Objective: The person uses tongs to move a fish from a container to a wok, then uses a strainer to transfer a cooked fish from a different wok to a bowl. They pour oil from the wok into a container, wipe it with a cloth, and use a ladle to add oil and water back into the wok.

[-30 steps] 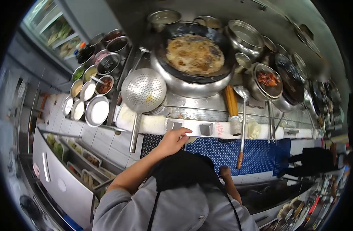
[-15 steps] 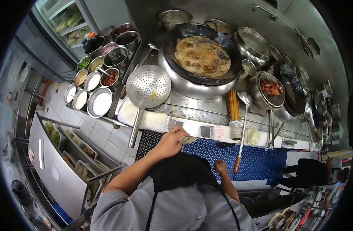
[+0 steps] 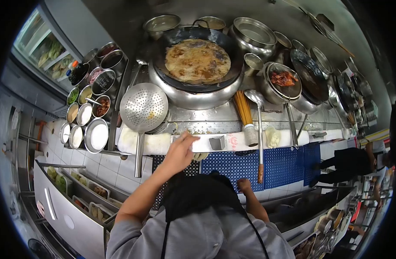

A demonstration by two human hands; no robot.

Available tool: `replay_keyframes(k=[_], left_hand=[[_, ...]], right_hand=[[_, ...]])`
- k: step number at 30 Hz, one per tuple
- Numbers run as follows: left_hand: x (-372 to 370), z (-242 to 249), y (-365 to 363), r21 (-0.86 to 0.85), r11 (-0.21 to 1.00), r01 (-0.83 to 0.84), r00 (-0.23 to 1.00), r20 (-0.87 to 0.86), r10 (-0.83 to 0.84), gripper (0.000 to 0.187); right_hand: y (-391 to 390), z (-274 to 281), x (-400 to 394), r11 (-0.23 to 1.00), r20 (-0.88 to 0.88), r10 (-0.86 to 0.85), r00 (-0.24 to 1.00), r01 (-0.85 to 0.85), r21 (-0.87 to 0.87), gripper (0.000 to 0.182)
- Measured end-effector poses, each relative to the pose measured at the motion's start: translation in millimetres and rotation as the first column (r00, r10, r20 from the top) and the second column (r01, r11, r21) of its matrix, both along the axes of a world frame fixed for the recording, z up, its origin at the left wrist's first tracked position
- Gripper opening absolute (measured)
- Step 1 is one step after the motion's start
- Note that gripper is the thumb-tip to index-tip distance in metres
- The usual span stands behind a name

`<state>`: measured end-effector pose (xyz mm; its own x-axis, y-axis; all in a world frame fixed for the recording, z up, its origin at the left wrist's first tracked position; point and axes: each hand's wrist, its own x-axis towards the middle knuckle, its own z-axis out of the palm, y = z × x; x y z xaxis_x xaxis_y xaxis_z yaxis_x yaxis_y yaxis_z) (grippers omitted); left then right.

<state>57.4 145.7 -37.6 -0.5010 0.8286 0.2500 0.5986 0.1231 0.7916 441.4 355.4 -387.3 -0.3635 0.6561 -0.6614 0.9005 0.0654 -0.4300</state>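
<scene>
My left hand (image 3: 180, 151) is at the front ledge of the stove counter, its fingers bent and closed. A pale, crumpled cloth (image 3: 200, 156) shows just under the fingers and seems to be gripped in them; the palm side is hidden. To the left, a big perforated strainer (image 3: 143, 105) rests with its metal handle jutting past the ledge. My right hand (image 3: 244, 185) hangs low beside the black apron, curled into a loose fist with nothing visible in it. Beyond the ledge, a black wok (image 3: 234, 56) holds bubbling brown oil (image 3: 198, 60).
A bamboo brush (image 3: 243, 112) and a wooden-handled ladle (image 3: 259, 129) lie at the ledge. Dark red cooked food (image 3: 284, 78) sits in a strainer over a pot. Seasoning containers (image 3: 96, 134) stand left, above an open drawer (image 3: 72, 203). Another person (image 3: 347, 164) is at right.
The view has shifted, so the wok and counter appear farther left. My left hand stays by the same part of the ledge, turned slightly. My right hand remains low and curled.
</scene>
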Motion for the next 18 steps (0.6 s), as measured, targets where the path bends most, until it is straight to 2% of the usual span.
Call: replay_keyframes(k=[2,4,6,8,9,12,13,14,16,17,18], left_hand=[[-16,25,31,0.128,0.992,0.0,0.959,-0.28,0.036,0.047],[-38,40,67,0.143,0.99,-0.022,0.896,-0.436,0.083,0.049],[-62,43,104,0.207,0.965,-0.16,0.658,-0.707,0.26,0.041],[-88,25,135,0.004,0.974,-0.228,0.716,-0.677,0.17,0.034],[-99,15,146,-0.101,0.962,-0.253,0.746,-0.654,0.127,0.031],[-116,-1,171,-0.194,0.933,-0.302,0.789,-0.6,0.131,0.025],[-113,2,175,-0.222,0.926,-0.307,0.807,-0.576,0.129,0.022],[-112,6,173,-0.25,0.915,-0.316,0.821,-0.555,0.132,0.021],[-116,14,172,-0.035,0.967,-0.253,0.792,-0.581,0.187,0.021],[-118,23,174,-0.052,0.968,-0.247,0.806,-0.565,0.176,0.022],[-115,22,169,-0.086,0.965,-0.247,0.826,-0.54,0.163,0.022]], right_hand=[[-6,24,-6,1.0,0.027,-0.001,1.0,0.001,0.008,0.02],[-5,33,-8,0.998,0.039,0.036,0.999,-0.037,0.042,0.02],[-9,49,-12,0.996,-0.004,-0.086,0.996,0.086,-0.035,0.019],[-12,58,-10,0.963,-0.071,-0.249,0.966,0.239,-0.127,0.019],[-12,58,-8,0.975,-0.1,-0.216,0.971,0.209,-0.08,0.02],[-14,69,5,0.974,-0.07,-0.209,0.975,0.202,-0.1,0.019],[-17,48,16,0.913,-0.135,-0.393,0.909,0.368,-0.177,0.016],[-24,49,31,0.898,-0.116,-0.426,0.897,0.404,-0.174,0.015],[-20,51,35,0.873,-0.104,-0.477,0.873,0.458,-0.165,0.013],[-15,52,42,0.89,-0.045,-0.431,0.901,0.416,-0.187,0.018],[-17,53,58,0.808,-0.202,-0.573,0.794,0.507,-0.3,0.028]])
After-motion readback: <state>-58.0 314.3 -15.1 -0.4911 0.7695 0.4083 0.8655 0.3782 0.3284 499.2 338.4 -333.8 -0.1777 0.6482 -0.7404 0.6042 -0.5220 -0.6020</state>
